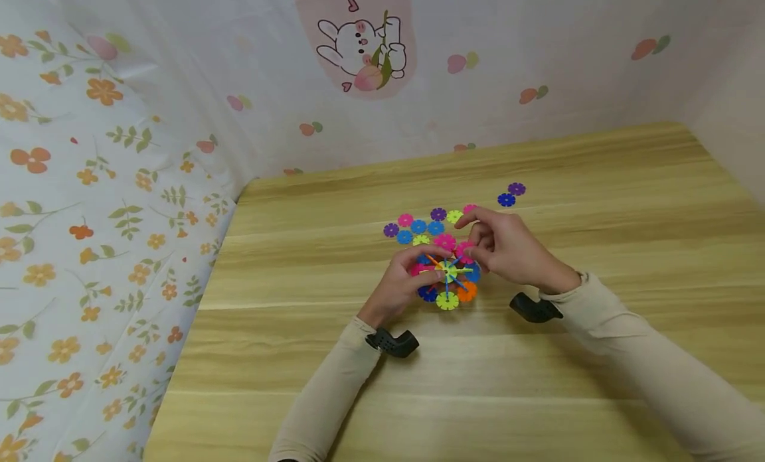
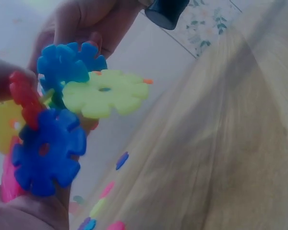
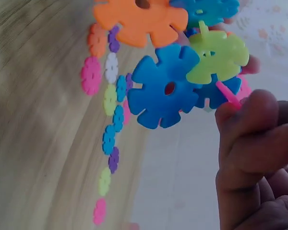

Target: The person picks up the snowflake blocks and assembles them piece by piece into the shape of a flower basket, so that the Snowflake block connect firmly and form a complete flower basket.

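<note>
A wheel-like build of notched plastic discs (image 1: 447, 272) in several colours is held up by my left hand (image 1: 394, 286), its thumb near the central yellow-green disc. The fingers behind the build are partly hidden. On its far right side my right hand (image 1: 514, 249) pinches a pink disc (image 1: 463, 251) between thumb and index finger. In the right wrist view this pink disc (image 3: 229, 95) shows edge-on, right at the yellow-green disc (image 3: 218, 57). A blue disc (image 3: 165, 86) and an orange disc (image 3: 158, 21) stand out from the build's outer side.
Loose discs lie beyond the hands on the wood-grain table (image 1: 287, 303), among them a purple disc (image 1: 438, 214) and a light blue disc (image 1: 404, 237). Farther right lie a dark blue disc (image 1: 507, 200) and another purple disc (image 1: 516, 189). Patterned curtains (image 1: 251, 64) border the table.
</note>
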Motion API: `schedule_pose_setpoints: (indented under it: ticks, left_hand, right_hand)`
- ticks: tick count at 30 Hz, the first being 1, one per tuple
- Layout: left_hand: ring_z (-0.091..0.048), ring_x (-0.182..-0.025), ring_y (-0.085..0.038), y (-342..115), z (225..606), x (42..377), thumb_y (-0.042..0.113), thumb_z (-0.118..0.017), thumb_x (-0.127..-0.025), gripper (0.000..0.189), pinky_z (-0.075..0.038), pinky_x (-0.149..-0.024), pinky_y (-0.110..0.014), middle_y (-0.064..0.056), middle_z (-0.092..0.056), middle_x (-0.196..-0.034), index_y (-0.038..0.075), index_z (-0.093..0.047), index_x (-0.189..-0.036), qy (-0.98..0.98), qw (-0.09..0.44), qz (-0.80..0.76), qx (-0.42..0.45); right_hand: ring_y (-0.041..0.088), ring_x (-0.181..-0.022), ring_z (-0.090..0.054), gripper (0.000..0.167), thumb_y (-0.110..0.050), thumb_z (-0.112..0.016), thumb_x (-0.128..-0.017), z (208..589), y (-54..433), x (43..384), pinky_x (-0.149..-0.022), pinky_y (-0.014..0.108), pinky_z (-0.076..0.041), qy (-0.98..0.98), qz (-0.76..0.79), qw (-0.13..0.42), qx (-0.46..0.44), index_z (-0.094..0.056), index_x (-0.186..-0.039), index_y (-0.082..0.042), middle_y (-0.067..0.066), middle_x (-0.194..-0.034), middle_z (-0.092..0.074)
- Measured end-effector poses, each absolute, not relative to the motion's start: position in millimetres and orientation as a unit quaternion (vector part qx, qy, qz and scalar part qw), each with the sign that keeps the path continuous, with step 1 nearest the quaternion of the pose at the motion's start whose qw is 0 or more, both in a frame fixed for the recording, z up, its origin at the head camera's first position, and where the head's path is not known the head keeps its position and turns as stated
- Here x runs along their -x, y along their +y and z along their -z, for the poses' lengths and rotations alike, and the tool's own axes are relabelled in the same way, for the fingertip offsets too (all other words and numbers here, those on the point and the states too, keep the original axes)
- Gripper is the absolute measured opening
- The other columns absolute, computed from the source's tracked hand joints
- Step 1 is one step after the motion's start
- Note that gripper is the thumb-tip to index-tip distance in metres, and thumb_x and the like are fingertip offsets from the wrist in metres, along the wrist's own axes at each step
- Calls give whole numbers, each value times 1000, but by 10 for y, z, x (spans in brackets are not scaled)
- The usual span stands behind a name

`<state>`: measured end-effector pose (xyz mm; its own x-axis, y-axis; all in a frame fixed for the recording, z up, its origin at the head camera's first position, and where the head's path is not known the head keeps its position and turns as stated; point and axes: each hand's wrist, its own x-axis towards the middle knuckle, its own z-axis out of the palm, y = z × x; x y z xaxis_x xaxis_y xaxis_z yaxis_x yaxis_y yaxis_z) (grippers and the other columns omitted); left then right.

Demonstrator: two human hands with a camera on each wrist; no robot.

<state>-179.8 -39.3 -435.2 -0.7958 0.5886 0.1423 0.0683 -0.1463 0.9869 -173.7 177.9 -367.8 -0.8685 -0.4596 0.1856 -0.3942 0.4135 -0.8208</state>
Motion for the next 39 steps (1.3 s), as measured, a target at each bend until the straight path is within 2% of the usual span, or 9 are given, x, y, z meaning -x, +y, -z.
schedule_pose_setpoints:
  ticks: [4, 8, 11, 14, 17, 20, 28, 33, 39]
  left_hand:
    - [-54, -98, -25, -424, 4312, 1836, 4, -57, -92, 26, -50, -78, -34, -9, -53, -119, 4, -59, -118, 631, 184, -712, -248]
    - [-47, -109, -24, -466, 4311, 1851, 4, -54, -93, 28, -47, -85, -34, -9, -50, -123, 2, -56, -120, 614, 180, -733, -233]
    - [-45, -112, -25, -490, 4316, 1844, 1, -54, -92, 28, -48, -85, -34, -12, -50, -123, 0, -56, -120, 593, 179, -750, -232]
    - [-50, -104, -26, -495, 4335, 1827, -2, -56, -90, 29, -51, -81, -33, -14, -48, -123, 1, -57, -119, 561, 196, -772, -225]
    - [-54, -99, -24, -481, 4359, 1809, -5, -58, -88, 31, -51, -80, -32, -14, -45, -124, 4, -58, -118, 541, 210, -785, -216]
    - [-58, -93, -24, -451, 4370, 1798, -6, -57, -88, 31, -52, -78, -32, -15, -44, -123, 5, -58, -118, 525, 216, -795, -214]
    - [-60, -84, -19, -390, 4365, 1788, -3, -50, -93, 29, -52, -76, -28, -12, -48, -117, 7, -57, -120, 466, 215, -834, -202]
    - [-62, -88, -21, -394, 4350, 1798, 4, -53, -94, 32, -52, -78, -28, -16, -50, -121, 5, -53, -127, 456, 220, -842, -187]
    - [-62, -90, -22, -391, 4321, 1820, 1, -54, -93, 35, -52, -78, -28, -17, -45, -125, 3, -52, -127, 471, 222, -834, -184]
  right_hand:
    - [18, -49, -56, 23, -4, -57, -92, 3652, 1816, 1847, -44, 30, -48, 843, 469, 51, 257, -52, -114, 0, 7, -70, -61]
    - [30, -61, -60, 27, -23, -46, -99, 3684, 2030, 2128, -46, 36, -48, 849, 486, 86, 188, -56, -114, -2, 15, -83, -63]
    - [33, -69, -61, 24, -17, -48, -98, 3766, 2202, 2375, -54, 39, -49, 889, 425, 73, 154, -60, -108, 1, 19, -91, -62]
    - [32, -78, -60, 20, -7, -57, -90, 3918, 2291, 2570, -68, 42, -49, 934, 309, 54, 170, -61, -105, 5, 20, -96, -62]
    - [34, -85, -57, 26, -4, -61, -83, 4061, 2272, 2677, -80, 48, -46, 949, 251, 46, 183, -61, -107, 7, 23, -103, -62]
    - [37, -91, -57, 30, -6, -62, -82, 4145, 2171, 2710, -85, 51, -43, 953, 236, 46, 183, -62, -110, 6, 23, -107, -62]
    - [33, -89, -55, 28, -10, -71, -80, 4211, 1954, 2718, -80, 47, -46, 962, 182, 29, 202, -63, -104, 3, 18, -101, -58]
    - [33, -89, -55, 26, -10, -72, -79, 4213, 1933, 2728, -79, 46, -46, 964, 178, 21, 194, -63, -101, 2, 18, -100, -57]
    - [30, -82, -54, 23, -16, -72, -80, 4243, 1899, 2751, -73, 44, -47, 967, 170, 4, 188, -62, -95, 0, 16, -94, -56]
